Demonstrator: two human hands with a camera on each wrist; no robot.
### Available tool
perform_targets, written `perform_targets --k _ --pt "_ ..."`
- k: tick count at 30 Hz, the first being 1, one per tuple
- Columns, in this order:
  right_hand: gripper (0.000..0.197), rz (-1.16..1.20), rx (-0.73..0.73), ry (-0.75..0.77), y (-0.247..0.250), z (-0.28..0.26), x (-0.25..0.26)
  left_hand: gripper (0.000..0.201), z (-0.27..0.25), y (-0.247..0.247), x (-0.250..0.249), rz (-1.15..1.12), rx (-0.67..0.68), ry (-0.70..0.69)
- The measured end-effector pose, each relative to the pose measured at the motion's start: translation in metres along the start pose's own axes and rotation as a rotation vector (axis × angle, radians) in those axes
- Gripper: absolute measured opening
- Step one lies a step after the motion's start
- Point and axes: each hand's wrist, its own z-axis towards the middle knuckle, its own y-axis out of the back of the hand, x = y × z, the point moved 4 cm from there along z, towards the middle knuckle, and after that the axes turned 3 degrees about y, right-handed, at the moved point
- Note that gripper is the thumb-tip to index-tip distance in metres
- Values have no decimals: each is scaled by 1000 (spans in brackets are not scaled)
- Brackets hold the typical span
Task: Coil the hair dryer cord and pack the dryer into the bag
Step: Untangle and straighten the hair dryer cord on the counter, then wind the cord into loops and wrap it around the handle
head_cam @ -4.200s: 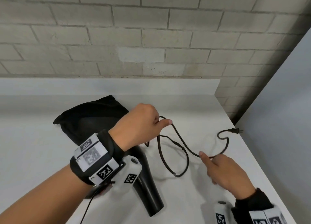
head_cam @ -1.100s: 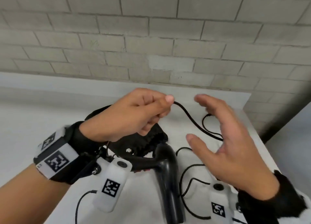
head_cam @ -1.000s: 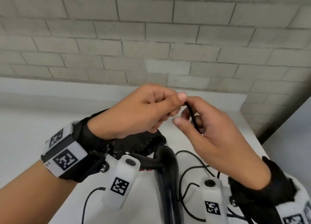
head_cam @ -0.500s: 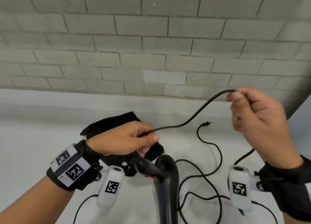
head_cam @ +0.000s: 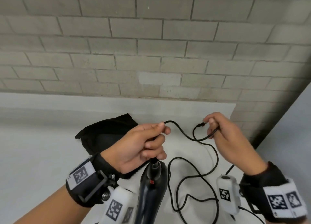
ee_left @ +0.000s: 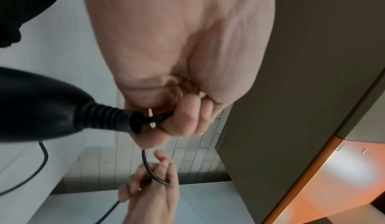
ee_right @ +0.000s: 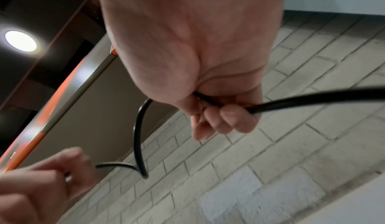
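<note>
Above the white tabletop [head_cam: 42, 156], the coiling step is under way. The left hand [head_cam: 139, 144] is curled around the cord [head_cam: 182, 134] just where it leaves the dryer [head_cam: 151, 190], whose handle hangs below that fist; the left wrist view shows the ribbed strain relief right against the fingers. The right hand [head_cam: 228, 139] pinches the cord near its plug [head_cam: 201, 125], a short bend showing between its fingers. Most of the cord lies in loose loops on the tabletop between the wrists. The bag [head_cam: 107, 131] lies flat behind the left hand, the dryer not in it.

Next, I judge, the right hand must carry its length across to the left so a loop can be laid into that fist, and repeat until the slack is gone.

Half a second ago the right hand was raised high with the cord stretched taut; now it has dropped and come nearer the left, slackening the cord.
</note>
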Motion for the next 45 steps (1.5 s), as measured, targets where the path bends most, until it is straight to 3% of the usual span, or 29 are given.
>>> perform_targets --k 4,9,12,14,16,18,20,24,27,33,39,45 --pt "20 -43 127 -83 -26 -3 -16 24 4 0 -1 -104 18 2" --pt "7 6 287 -101 -67 -29 -13 16 5 7 -3 -317 -2 -120" --pt "11 187 379 -135 -87 -57 -6 15 4 13 -7 -420 -114 -249" --pt "14 406 406 -236 -92 -75 -2 21 3 21 -8 -468 -208 -320" --pt "16 502 389 -297 -92 -90 -2 27 1 28 -9 -477 -265 -376" --pt "12 373 344 -250 -86 -99 -4 31 -1 32 -9 -451 -285 -417" --pt "11 146 292 -110 -75 -105 -1 32 -1 32 -10 -409 -297 -440" --pt "28 -267 169 182 -41 -102 29 34 0 23 -10 -285 -318 -449" --pt "33 -397 93 359 -20 -95 54 39 2 13 -10 -198 -314 -444" --pt "25 -514 29 547 10 -79 95 42 3 -9 -1 -21 -238 -404" --pt "23 -294 -1 467 23 -48 97 41 2 -25 11 190 -146 -342" --pt "16 -88 -102 324 9 -20 80 54 1 -27 19 204 -96 -338"
